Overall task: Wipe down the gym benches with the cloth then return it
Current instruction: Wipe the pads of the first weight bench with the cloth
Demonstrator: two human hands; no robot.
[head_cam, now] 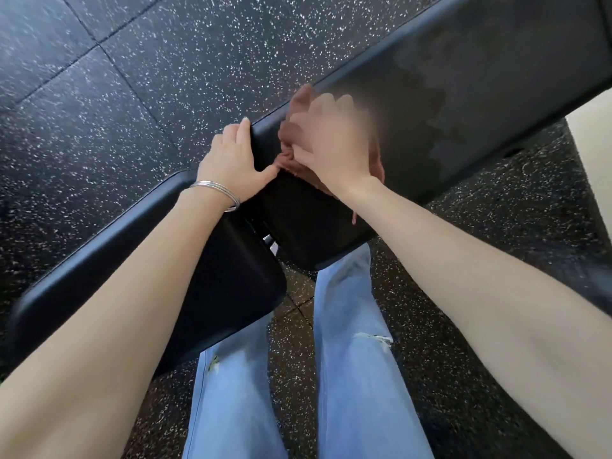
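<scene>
Head cam, looking down at a black padded gym bench (463,104) in two sections: long back pad running up to R, seat pad (205,273) lower L, narrow gap between them w/ a bit of metal showing.

R hand (331,144) blurred, pressed flat-ish on the back pad near its lower end, fingers curled over a brown cloth (291,134). Cloth bunched under palm, edges sticking out at fingertips and below wrist; a thin tail hangs off by the forearm. Grip = closed on the cloth.

L hand (231,160) rests on the far-side edge of the back pad, at its end corner, fingers draped over the edge, thumb stretched toward the cloth, about touching it. Loose hold on the pad, not clenched. Thin silver bangles (217,193) on L wrist.

Damp streaks/patches on back pad beyond R hand.

Below: light blue jeans (351,359), ripped at knees. Floor (99,94) = black speckled rubber tiles.
</scene>
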